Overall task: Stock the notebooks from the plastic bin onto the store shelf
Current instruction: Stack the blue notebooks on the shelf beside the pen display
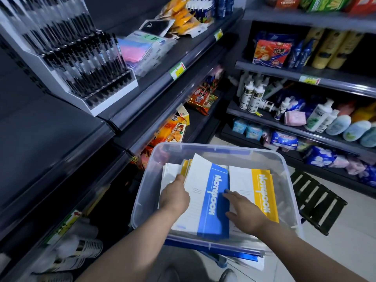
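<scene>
Both grips sit inside the plastic bin (142, 200). The left grip (175, 197) holds the left edge of the blue notebook (215, 202), thumb on top of the white cover, the other fingers hidden underneath. The right grip (244, 210) is wide, fingers straight, lying flat on the right edge of the blue band. Surroundings: dark store shelf (50, 129) to the left of the bin and above it. A pen display (81, 58) stands on the next section along, with clear-wrapped packets (146, 47) beyond. Snack packets (200, 97) fill the lower shelves just behind the bin's far-left corner. The right-hand shelving carries bottles (251, 94) and wrapped packs. A black slatted stool (317, 202) stands on the floor just beside the bin's right wall. Paper cups (87, 249) lie low on the left, blurred. Bin contents: the blue notebook on top, tilted, far end raised. A yellow notebook (262, 192) lies beside it on the right, touching. More notebooks (186, 165) with a yellow edge show under the blue one at far left; their count cannot be told.
</scene>
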Available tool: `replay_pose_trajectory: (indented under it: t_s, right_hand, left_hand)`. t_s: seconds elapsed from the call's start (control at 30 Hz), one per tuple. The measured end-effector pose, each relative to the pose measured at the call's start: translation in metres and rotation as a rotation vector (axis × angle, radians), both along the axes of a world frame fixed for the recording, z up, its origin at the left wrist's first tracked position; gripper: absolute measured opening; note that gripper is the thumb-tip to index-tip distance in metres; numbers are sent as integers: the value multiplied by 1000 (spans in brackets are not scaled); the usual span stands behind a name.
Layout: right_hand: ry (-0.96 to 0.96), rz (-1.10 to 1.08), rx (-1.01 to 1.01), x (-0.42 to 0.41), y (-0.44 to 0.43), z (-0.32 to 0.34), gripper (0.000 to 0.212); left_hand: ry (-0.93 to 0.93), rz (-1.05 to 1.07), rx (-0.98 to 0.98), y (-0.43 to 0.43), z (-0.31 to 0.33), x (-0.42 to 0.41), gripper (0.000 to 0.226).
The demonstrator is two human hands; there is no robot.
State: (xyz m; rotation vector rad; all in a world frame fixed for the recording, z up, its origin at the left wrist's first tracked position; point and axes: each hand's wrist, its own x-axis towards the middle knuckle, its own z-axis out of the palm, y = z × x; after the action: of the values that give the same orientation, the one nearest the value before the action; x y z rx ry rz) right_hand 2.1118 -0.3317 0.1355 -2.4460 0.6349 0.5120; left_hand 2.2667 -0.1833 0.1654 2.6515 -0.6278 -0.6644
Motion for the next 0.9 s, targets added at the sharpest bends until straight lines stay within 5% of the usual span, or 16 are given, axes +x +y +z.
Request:
replay_pose_trajectory:
  t_s: [0.23, 0.33, 0.77, 0.9]
  right_hand:
    - [-256, -229, 147, 24, 9, 32, 74]
    - [-367, -214, 254, 44, 19, 49, 62]
    - [-824, -23, 415, 130, 90, 122, 23]
    - [-1011, 53, 349, 170, 129, 163, 16]
  left_hand:
    - [161, 180, -333, 35, 39, 20, 23]
    - [187, 292, -469, 57, 52, 22, 24]
    - [-211, 594, -949, 137, 112, 21, 33]
    - [-372, 594, -962, 176, 144, 46, 21]
